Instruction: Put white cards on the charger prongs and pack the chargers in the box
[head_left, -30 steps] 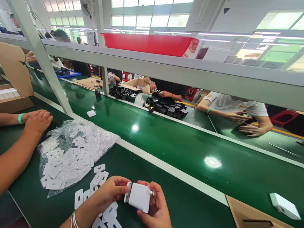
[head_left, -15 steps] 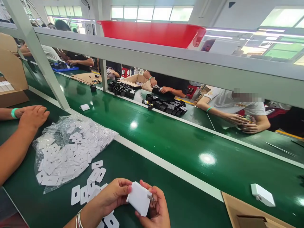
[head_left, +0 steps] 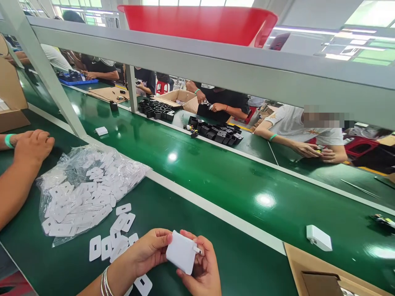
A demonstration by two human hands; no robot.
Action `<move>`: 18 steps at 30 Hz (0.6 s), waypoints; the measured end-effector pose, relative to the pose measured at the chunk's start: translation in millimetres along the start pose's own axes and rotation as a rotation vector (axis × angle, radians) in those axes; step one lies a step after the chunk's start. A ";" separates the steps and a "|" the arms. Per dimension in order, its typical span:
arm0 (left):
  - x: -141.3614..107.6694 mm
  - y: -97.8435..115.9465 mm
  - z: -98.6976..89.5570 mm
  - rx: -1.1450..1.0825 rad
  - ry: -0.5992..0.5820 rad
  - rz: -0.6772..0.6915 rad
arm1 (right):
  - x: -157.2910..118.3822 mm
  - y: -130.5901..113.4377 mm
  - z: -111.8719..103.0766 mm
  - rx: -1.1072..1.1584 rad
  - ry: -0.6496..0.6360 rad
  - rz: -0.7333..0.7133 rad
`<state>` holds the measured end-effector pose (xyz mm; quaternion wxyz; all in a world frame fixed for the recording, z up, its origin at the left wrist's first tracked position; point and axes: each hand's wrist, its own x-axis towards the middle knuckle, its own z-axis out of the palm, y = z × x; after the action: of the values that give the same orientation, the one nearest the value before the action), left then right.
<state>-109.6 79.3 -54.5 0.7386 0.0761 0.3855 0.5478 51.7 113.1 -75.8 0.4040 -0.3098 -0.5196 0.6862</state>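
Observation:
A white plug adapter (head_left: 182,251) is held between both hands over the green tabletop, its metal prongs pointing right. My left hand (head_left: 151,250) pinches the adapter's left edge with thumb and fingers. Around its right side, near the prongs, curl the fingers of my right hand (head_left: 202,263). Loose white rectangular plates with slots (head_left: 95,248) lie left of my left hand, some beneath my wrist. Beyond them a clear plastic bag (head_left: 89,189) is heaped with several more such plates.
A green conveyor (head_left: 197,172) carries white adapters (head_left: 319,237). Cardboard box (head_left: 296,263) stands at lower right. A person's forearms (head_left: 24,168) rest at left. Overhead crosses a metal shelf (head_left: 185,61) with a red tub (head_left: 197,24). People work opposite near black casings (head_left: 216,130).
The right-hand adapter on the conveyor has shifted left, and a small circuit part has appeared at the right edge. The view has tipped slightly down. Both hands still hold the adapter, now turned slightly.

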 end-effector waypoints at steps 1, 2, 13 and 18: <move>0.5 -0.5 -0.4 0.013 0.006 0.000 | 0.2 0.5 -0.1 -0.003 0.004 0.005; 0.8 -0.8 -0.7 0.029 0.015 0.002 | 0.4 1.0 -0.3 -0.006 0.007 0.010; -22.6 0.2 23.4 0.598 0.220 0.284 | -0.3 29.6 -15.2 -0.353 -0.050 -0.177; -33.5 -6.8 34.6 0.946 0.318 0.413 | -4.9 25.8 -12.0 -0.310 -0.099 -0.375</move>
<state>-85.4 58.3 -17.9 0.4333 0.3906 0.6741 0.4530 58.2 111.0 -103.9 0.4458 -0.2321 -0.6865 0.5255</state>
